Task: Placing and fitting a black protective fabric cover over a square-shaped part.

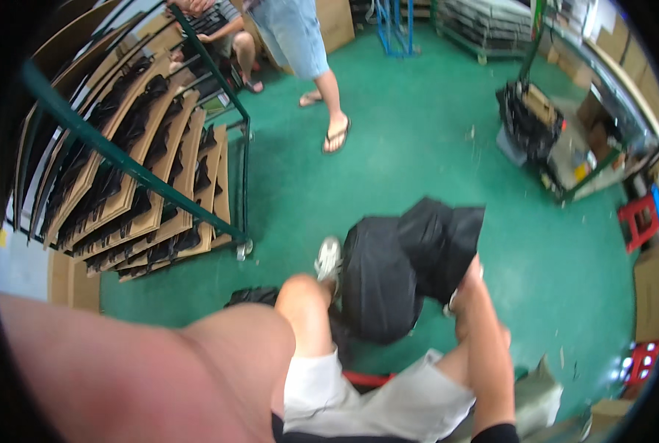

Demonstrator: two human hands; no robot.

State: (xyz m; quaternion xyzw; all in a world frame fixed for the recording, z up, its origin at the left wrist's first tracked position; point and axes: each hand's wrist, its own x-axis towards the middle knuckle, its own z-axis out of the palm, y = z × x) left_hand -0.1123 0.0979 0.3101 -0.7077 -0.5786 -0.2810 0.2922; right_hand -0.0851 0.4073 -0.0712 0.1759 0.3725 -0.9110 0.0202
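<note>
A black fabric piece, bag-like with a rounded body (380,284), stands in front of my knees. Its upper part (448,232) spreads to the right and ends in a straight edge. My right hand (475,275) is at the lower right of that upper part, closed on the fabric, with most of its fingers hidden behind it. My left arm (145,369) is bent and fills the lower left, very near and blurred. The left hand itself is out of the picture.
A green wheeled rack (130,173) holds tilted cardboard sheets with black pieces at the left. Two people are beyond it, one standing (292,37), one seated (230,37). A cart (603,162) with a black plastic bag (525,125) and red stools (640,221) are at the right.
</note>
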